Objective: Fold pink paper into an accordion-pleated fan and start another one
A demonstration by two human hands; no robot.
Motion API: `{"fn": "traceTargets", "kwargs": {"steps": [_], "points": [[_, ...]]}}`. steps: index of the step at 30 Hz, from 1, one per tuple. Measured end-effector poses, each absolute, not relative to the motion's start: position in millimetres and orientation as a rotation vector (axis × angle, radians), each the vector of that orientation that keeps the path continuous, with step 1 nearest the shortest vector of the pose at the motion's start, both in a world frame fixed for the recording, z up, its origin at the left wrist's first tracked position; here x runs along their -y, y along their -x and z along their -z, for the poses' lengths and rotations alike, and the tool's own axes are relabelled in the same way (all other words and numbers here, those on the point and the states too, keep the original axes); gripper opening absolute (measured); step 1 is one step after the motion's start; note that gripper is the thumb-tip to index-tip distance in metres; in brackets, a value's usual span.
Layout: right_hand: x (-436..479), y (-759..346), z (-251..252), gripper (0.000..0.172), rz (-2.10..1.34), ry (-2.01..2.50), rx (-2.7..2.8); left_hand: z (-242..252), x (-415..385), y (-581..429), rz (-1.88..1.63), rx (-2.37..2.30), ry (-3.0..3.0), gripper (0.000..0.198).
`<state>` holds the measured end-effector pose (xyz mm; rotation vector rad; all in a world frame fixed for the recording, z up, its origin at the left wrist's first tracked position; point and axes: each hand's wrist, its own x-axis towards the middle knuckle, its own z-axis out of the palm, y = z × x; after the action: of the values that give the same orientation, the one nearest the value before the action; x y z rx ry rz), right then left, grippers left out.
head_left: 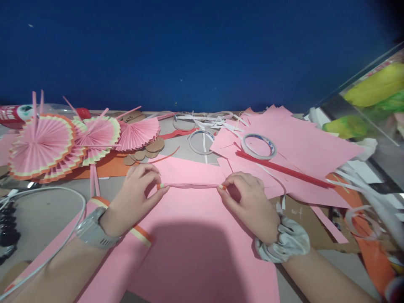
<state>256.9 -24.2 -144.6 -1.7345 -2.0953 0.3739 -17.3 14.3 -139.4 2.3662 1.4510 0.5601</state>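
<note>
Between my two hands stretches a narrow, pleated strip of pink paper [192, 185] with orange and cream ends. My left hand [140, 191] pinches its left end between thumb and fingers. The right end is pinched the same way by my right hand [244, 195]. Under the folded strip lies a large pink paper sheet [189, 214], partly in shadow. Near my left wrist rests another pink sheet with an orange and cream edge [140, 235].
Finished pink paper fans [41, 147] stand at the left, by a plastic bottle [12, 115] and cardboard discs [155, 144]. On the right, a tape roll [258, 146] and a red strip [284, 169] lie on stacked pink paper [293, 139]. A white cable [80, 198] crosses the left side.
</note>
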Motion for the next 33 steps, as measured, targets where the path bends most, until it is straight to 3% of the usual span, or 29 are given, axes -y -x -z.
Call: {"fn": "traceTargets", "kwargs": {"steps": [13,28,33], "points": [[30.8,-239.7,141.6,0.008,-0.418,1.584,2.262,133.7,-0.8,0.7,-0.415,-1.369,-2.663,0.016],[43.6,-216.6,145.2,0.007,-0.267,1.45,2.319,135.8,2.8,-16.5,-0.401,-1.552,-2.349,0.011],[37.3,-227.3,142.7,0.011,-0.264,1.574,2.275,134.2,3.1,-10.5,-0.489,-1.563,-2.298,0.02]]}}
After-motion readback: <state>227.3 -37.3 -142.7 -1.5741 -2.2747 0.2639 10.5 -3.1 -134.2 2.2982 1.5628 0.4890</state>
